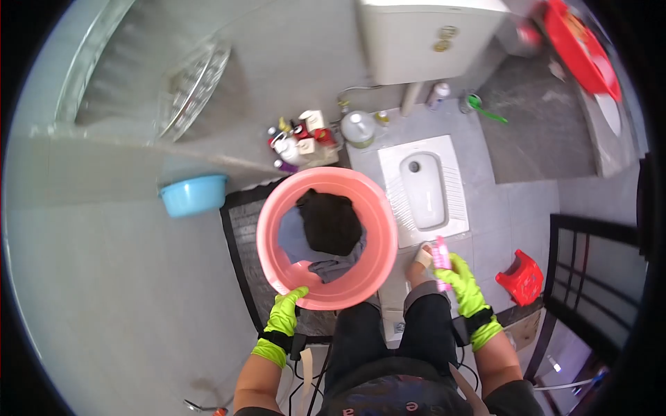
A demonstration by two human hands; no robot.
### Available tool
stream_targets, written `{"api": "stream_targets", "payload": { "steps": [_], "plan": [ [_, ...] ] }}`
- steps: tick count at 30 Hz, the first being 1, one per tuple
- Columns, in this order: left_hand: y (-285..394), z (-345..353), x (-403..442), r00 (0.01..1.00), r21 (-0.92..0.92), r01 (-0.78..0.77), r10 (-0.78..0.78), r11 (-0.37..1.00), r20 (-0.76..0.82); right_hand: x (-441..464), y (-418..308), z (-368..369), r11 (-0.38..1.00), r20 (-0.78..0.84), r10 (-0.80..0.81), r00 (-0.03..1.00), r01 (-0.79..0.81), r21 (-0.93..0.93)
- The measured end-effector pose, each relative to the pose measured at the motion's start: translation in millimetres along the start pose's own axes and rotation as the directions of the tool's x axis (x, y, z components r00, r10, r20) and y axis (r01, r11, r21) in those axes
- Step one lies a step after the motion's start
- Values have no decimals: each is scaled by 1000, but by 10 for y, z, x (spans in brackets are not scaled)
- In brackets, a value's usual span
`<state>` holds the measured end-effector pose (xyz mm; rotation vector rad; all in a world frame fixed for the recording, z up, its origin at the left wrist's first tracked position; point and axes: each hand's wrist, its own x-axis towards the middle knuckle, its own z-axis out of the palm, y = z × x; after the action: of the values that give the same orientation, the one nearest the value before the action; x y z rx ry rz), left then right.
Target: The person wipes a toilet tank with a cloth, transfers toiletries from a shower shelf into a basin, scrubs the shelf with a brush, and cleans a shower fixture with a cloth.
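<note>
My left hand, in a yellow-green rubber glove, grips the near left rim of a large pink washtub. Inside the tub lie a black bundled garment, a blue-grey cloth and a darker grey cloth. My right hand, gloved the same way, is closed around a pink scrubbing brush. It is held to the right of the tub, above my right foot and near the squat toilet.
Several bottles stand behind the tub, beside a clear jug. A light-blue basin sits at left. On the right are a red stool, a dark framed door and a grey counter.
</note>
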<state>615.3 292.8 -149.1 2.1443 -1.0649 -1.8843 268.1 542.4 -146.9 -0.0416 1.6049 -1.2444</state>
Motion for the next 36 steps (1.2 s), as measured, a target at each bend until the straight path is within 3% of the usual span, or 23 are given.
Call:
{"api": "stream_targets", "payload": {
  "steps": [1,2,3,6,8,9,11,12,15,17,19,20,21,22,23,25,28,29,30,32,33,34,36],
  "plan": [
    [65,172,-128,997,48,-43,40,998,65,-101,-99,43,998,58,-13,998,9,62],
    [150,380,-235,988,92,-95,83,991,133,-87,-101,-35,999,145,20,989,-12,-53],
    [253,646,-345,971,128,-158,131,979,201,-148,-187,-34,999,149,8,989,-13,32],
    [427,1473,-728,891,184,-284,188,941,412,-147,-396,-483,968,268,-211,940,239,-78],
    [490,2033,-919,838,312,-415,226,854,497,-274,-566,-771,929,200,-339,919,293,228],
    [429,2314,-921,818,305,-410,199,859,539,-505,-809,-960,930,170,-262,950,202,307],
    [343,2789,-900,755,403,-499,156,767,637,-519,-749,-1470,788,-21,-607,794,598,-148],
    [319,3032,-948,718,442,-546,126,712,684,-547,-733,-1744,618,-49,-751,658,675,-403],
    [344,3686,-1241,613,552,-708,-5,440,790,-794,-846,-2530,627,-138,-719,681,551,-550],
    [346,4030,-1397,552,555,-826,-53,104,832,-1019,-836,-2890,632,-160,-686,710,471,-616],
    [451,4406,-1798,485,492,-869,-113,45,867,-1368,-821,-3125,657,-143,-604,784,389,-647],
    [476,4579,-1935,449,457,-889,-146,21,881,-1456,-712,-3216,655,-192,-628,755,378,-654],
    [474,4699,-1963,257,261,-965,-132,16,957,-1528,-625,-3293,654,-239,-645,726,362,-664],
    [428,4811,-1965,212,205,-977,-201,-58,956,-1617,-493,-3371,650,-280,-663,694,348,-675],
    [367,4918,-1910,148,152,-988,-207,1,967,-1698,-377,-3429,616,-321,-705,632,322,-719],
    [243,5147,-1794,-35,-15,-996,-215,93,976,-1837,-246,-3475,670,-421,-663,618,241,-702],
    [198,5370,-1874,-126,-116,-991,-175,67,977,-2038,-185,-3450,699,-528,-653,543,163,-697],
    [123,5502,-1667,-584,-599,-774,-132,-207,801,-2116,-171,-3449,700,-556,-661,504,149,-698],
    [61,5594,-1750,7,-5,-998,-212,-59,977,-2238,-178,-3476,746,-599,-621,507,148,-649],
    [37,5796,-1799,-47,-69,-992,-198,-106,979,-2522,-199,-3545,829,-674,-530,514,147,-539],
    [-25,5937,-1622,138,163,-985,-321,52,937,-2631,-123,-3572,825,-700,-543,463,141,-547],
    [-89,6041,-1577,172,248,-951,-352,185,920,-2779,-51,-3559,796,-722,-598,349,150,-587],
    [-209,6204,-1541,237,421,-806,-425,416,874,-3141,82,-3600,899,-828,-423,368,285,-333]
  ]
}}
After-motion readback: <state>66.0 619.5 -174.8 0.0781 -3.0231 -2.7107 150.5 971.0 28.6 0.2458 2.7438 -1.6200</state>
